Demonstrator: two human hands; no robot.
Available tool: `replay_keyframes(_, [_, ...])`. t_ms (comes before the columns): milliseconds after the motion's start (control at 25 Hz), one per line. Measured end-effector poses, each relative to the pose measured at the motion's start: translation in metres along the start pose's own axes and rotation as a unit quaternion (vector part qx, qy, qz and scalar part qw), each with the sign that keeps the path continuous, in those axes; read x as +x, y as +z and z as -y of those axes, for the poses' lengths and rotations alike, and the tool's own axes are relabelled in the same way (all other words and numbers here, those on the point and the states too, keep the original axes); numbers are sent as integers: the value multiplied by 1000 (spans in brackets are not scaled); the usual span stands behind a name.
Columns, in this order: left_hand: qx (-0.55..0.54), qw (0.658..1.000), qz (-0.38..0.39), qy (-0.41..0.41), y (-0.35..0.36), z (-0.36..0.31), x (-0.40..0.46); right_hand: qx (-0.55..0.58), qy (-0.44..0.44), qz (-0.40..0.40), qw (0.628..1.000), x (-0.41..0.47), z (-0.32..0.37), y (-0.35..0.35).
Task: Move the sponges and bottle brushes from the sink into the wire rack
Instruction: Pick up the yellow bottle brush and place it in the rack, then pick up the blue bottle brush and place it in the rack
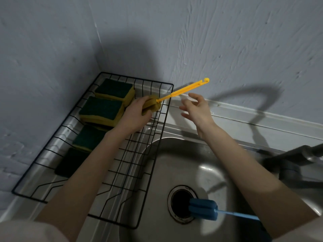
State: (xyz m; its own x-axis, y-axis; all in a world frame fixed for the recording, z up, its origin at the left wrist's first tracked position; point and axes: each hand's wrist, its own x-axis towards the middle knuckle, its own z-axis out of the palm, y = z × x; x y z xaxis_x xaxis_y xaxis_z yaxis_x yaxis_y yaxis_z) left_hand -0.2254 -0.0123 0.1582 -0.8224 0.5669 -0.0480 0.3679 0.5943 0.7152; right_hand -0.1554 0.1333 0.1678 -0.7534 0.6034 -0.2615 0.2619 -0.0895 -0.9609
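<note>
My left hand (135, 113) grips the sponge head of a yellow bottle brush (183, 90) above the far right part of the black wire rack (158, 135); its handle points up and right toward the wall. My right hand (196, 109) hovers open just right of the handle, not touching it. Several green-and-yellow sponges (103, 109) lie in a row along the rack's left side. A blue bottle brush (203, 208) lies in the steel sink (174, 154), its sponge head at the drain and its handle running right under my right forearm.
The drain opening (180, 200) sits at the sink's near middle. A dark faucet (297, 159) reaches in from the right. Light blue walls (227, 41) close off the corner behind and to the left of the rack.
</note>
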Motion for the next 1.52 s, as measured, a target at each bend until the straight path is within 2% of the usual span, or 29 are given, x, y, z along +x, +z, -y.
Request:
replay_keyframes(160, [14, 999, -6, 46, -12, -28, -23, -75, 10, 16, 997, -30, 6, -22])
replay_keyframes(360, [33, 995, -11, 88, -3, -69, -55, -121, 8, -6, 993, -73, 4, -62])
replay_keyframes(520, [40, 991, 26, 128, 24, -100, -89, -98, 21, -37, 994, -112, -18, -100])
replay_keyframes(640, [49, 986, 58, 146, 59, -105, -113, -32, 58, -69, 995, -141, -53, -123])
replay_keyframes(840, [73, 978, 174, 94, 135, -78, -155, 68, 172, -89, 979, -182, -109, -141])
replay_keyframes(1080, [99, 955, 276, 39, 186, -46, -178, 59, 321, -82, 942, -193, -158, -152])
replay_keyframes(1520, [114, 923, 366, 29, 238, -18, -155, 158, 262, -195, 932, -161, -187, -155])
